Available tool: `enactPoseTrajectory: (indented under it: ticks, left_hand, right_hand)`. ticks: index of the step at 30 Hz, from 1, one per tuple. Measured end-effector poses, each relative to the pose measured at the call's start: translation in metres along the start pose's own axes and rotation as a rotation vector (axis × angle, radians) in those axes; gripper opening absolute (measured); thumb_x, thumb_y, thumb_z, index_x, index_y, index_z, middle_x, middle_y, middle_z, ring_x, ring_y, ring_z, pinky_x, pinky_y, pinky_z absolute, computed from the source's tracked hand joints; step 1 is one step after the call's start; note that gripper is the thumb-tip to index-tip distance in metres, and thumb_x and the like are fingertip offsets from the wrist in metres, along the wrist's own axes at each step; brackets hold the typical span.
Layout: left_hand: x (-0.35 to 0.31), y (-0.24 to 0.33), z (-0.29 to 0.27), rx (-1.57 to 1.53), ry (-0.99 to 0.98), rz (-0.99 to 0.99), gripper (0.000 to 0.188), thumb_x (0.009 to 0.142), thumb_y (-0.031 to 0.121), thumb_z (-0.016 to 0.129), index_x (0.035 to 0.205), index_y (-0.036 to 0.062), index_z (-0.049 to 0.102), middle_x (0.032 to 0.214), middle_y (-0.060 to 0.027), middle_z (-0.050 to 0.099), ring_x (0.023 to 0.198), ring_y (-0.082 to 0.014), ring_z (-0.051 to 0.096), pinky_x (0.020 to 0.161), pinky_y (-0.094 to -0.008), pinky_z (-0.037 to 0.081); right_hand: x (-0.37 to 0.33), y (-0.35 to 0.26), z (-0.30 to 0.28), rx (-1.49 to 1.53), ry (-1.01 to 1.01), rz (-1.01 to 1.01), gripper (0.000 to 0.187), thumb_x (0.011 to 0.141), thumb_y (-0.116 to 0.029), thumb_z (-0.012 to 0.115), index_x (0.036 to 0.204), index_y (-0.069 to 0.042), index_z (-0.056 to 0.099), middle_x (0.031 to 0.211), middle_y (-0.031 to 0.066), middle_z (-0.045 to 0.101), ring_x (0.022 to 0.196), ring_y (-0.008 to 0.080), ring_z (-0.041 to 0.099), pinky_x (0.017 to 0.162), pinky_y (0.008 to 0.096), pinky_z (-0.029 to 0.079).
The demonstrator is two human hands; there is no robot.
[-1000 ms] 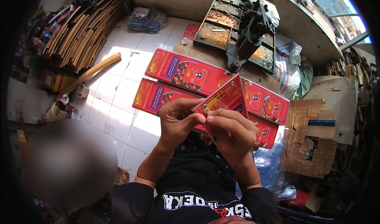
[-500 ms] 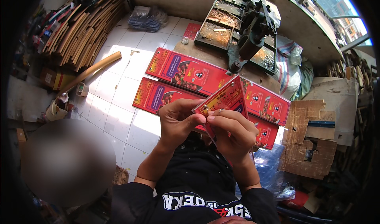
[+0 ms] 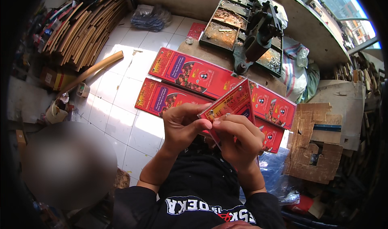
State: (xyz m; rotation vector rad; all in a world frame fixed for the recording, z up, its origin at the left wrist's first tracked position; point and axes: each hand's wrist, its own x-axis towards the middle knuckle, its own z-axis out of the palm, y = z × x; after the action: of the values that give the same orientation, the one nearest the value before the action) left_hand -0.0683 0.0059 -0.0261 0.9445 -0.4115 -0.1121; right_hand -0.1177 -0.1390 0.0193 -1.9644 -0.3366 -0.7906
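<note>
A red printed sign panel with a clear plastic covering is held tilted in front of me, metal eyelets at its top corners. My left hand is closed on its left corner, fingers partly hidden behind it. My right hand, a ring on one finger, pinches the panel's near edge, its fingertips nearly meeting the left thumb. Beneath and beyond lie two piles of similar red panels, the farther pile and the nearer pile, side by side.
Behind the piles stands a dark hand press with a compartment tray of small metal bits. Worn cardboard and clear plastic sheets lie at the right. Left are stacked boards, a cardboard tube and a white-tiled floor.
Both hands and the panel have shifted very slightly, and the panel's tilt is a little different. The grip on it stays the same.
</note>
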Motion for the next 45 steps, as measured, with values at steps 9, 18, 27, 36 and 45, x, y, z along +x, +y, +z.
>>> enactPoseTrajectory:
  ticks: [9,18,27,36,45]
  left_hand:
    - [0.0006,-0.0007,-0.001,0.002,0.006,0.008,0.035,0.081,0.005,0.078,0.111,-0.0076,0.064,0.097,-0.0152,0.071,0.088,-0.0155,0.069,0.078,-0.0282,0.057]
    - [0.0012,-0.0039,-0.0044,-0.027,-0.016,0.01,0.033,0.082,0.003,0.076,0.11,-0.0076,0.064,0.096,-0.0157,0.071,0.087,-0.0159,0.069,0.077,-0.0281,0.058]
    - [0.0013,0.0002,-0.0022,-0.03,-0.035,-0.006,0.032,0.083,0.001,0.075,0.111,-0.0089,0.062,0.095,-0.0172,0.071,0.083,-0.0176,0.071,0.071,-0.0287,0.06]
    - [-0.0011,0.0013,-0.0055,0.001,-0.056,-0.016,0.03,0.084,0.0,0.073,0.111,-0.0092,0.062,0.093,-0.0164,0.071,0.079,-0.0169,0.07,0.066,-0.0283,0.06]
    - [-0.0014,0.0015,-0.0049,0.01,-0.059,-0.008,0.03,0.085,0.0,0.073,0.111,-0.0094,0.061,0.092,-0.0164,0.071,0.078,-0.0171,0.07,0.065,-0.0284,0.06]
  right_hand:
    - [-0.0017,0.0034,-0.0005,0.06,0.026,-0.003,0.024,0.073,0.011,0.073,0.093,-0.001,0.07,0.087,0.0118,0.069,0.074,0.022,0.071,0.062,0.0293,0.056]
    - [-0.0015,0.0049,0.0022,0.043,0.02,-0.02,0.023,0.073,0.009,0.074,0.093,-0.002,0.071,0.086,0.0112,0.069,0.073,0.0216,0.071,0.061,0.0288,0.056]
    - [-0.0026,0.0053,0.0037,-0.01,0.043,-0.045,0.024,0.072,0.008,0.075,0.093,-0.004,0.072,0.085,0.0107,0.069,0.072,0.0212,0.07,0.059,0.0286,0.055]
    - [-0.0017,0.0008,0.0034,0.023,0.009,-0.006,0.023,0.072,0.006,0.077,0.092,-0.004,0.072,0.083,0.0104,0.069,0.068,0.0203,0.069,0.056,0.0281,0.053]
    - [-0.0028,-0.0015,0.0071,-0.03,0.044,-0.022,0.022,0.072,0.007,0.076,0.09,-0.004,0.071,0.082,0.0097,0.069,0.066,0.0198,0.069,0.055,0.0277,0.053]
